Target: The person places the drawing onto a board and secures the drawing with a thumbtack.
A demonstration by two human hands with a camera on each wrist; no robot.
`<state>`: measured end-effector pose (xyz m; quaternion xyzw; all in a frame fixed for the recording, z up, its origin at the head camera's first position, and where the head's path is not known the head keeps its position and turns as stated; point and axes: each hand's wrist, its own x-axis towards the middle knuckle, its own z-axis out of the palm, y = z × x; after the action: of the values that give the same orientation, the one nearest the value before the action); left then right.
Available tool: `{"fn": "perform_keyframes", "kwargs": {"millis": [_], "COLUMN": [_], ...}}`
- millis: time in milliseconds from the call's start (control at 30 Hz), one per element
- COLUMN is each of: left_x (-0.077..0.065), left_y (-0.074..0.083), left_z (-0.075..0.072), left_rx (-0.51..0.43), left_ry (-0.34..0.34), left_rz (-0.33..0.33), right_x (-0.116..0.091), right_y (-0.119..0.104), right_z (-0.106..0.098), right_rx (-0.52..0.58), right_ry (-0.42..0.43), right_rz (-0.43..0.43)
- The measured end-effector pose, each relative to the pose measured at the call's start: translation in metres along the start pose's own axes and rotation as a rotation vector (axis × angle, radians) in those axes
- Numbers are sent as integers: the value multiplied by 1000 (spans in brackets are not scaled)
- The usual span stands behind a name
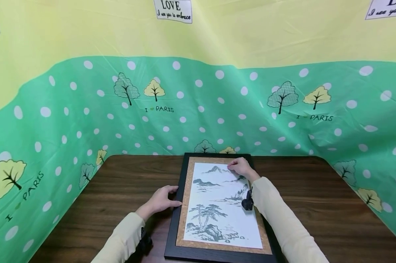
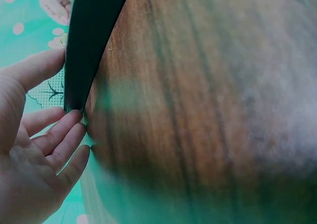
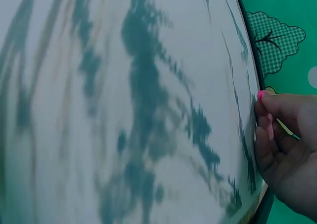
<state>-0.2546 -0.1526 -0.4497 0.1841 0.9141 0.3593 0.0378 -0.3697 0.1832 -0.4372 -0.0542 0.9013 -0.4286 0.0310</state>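
Two hands at it, and here's the right hand (image 1: 242, 168), thumb and finger pinching one small pink pin-like piece (image 3: 261, 94)! It's at the top of one landscape sheet (image 1: 221, 208), and the hand itself hides the upper right corner. Just below, one black device (image 1: 248, 201) on that wrist blocks part of the sheet's side. Around the sheet shows one cork board (image 1: 267, 250), edged by one black frame (image 1: 217, 255). At the frame's side, the left hand (image 1: 161, 199) rests with loose, extended fingers, tips and thumb touching the edge; a second black device (image 1: 145, 244) sits at its wrist. Wooden table (image 1: 135, 175) beneath both. Beyond the hands, printed cloth (image 1: 211, 102): three lines reading "I", green mark, "PARIS", and up high, three white labels (image 1: 173, 16), the middle one saying "LOVE I see you to embrace", the outer two cut off.
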Motion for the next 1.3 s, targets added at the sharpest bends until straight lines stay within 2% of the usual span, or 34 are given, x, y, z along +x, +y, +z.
{"fn": "perform_keyframes", "kwargs": {"millis": [100,333,567,733,1067,1300], "left_x": [0,0,0,-1,-2,-2], "left_y": [-1,-1,0,1,0,0], "left_z": [0,0,0,-1,-1,-1], "left_rx": [0,-11,-21,-27,-25,-44], "left_ry": [4,1,-5,-3,4,6], "left_rz": [1,8,9,9,-3,9], "right_x": [3,10,10,10,10,10], "right_y": [-3,-13,-22,-26,-28,-29], "right_z": [4,17,23,25,29,28], "right_rx": [14,48,-26,-4,-17,-25], "right_ry": [14,-13,46,57,131,140], "right_rz": [13,25,49,82,152,186]}}
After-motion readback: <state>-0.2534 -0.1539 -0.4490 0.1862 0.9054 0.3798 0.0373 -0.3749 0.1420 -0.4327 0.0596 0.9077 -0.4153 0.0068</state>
